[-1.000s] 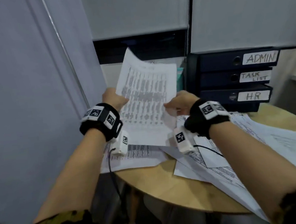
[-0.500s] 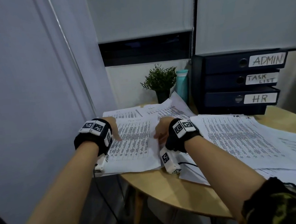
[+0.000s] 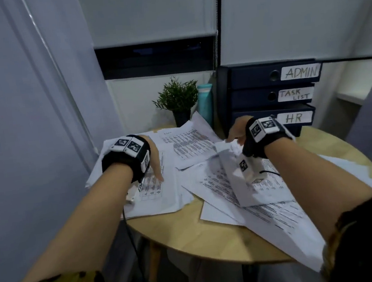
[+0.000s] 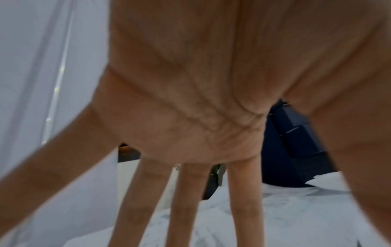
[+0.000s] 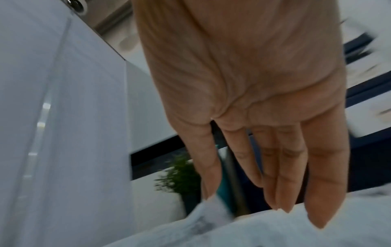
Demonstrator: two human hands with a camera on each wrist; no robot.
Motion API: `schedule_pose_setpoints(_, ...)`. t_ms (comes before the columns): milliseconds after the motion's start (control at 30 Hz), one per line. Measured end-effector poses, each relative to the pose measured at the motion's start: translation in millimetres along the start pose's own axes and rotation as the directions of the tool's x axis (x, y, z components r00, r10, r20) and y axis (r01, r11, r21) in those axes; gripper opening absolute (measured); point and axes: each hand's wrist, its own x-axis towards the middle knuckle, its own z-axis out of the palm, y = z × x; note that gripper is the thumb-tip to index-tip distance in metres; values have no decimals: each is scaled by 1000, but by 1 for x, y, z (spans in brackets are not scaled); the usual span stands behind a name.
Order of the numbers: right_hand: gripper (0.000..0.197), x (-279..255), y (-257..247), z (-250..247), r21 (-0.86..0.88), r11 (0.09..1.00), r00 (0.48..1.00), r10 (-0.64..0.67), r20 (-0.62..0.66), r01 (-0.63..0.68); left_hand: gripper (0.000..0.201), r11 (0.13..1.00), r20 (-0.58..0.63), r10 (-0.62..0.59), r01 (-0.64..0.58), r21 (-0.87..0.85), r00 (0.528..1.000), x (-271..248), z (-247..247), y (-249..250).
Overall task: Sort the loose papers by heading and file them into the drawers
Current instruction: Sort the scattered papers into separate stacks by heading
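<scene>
Loose papers are lying under both hands: left hand spreading flat, right hand hovering straight-fingered.

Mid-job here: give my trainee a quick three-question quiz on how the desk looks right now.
1. True or false: the HR drawer is the lowest of the three.
2. What stands between the plant and the drawer unit? A) mug B) teal bottle C) lamp
3. Fill in: the left hand rests with straight fingers on a pile of ____.

Key: 1 true; 2 B; 3 papers.
</scene>
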Motion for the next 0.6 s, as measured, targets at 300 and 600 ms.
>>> schedule_pose_setpoints(300, 57, -6, 140, -47, -25, 943, 943, 332, -13, -332, 57, 458, -64, 258, -180, -871, 964, 26, -25, 100)
schedule_pose_setpoints(600, 15, -1, 180, -33, 455, 818, 936, 322, 142, -351, 32, 138, 143, 308, 105, -985, 941, 47, -7, 144)
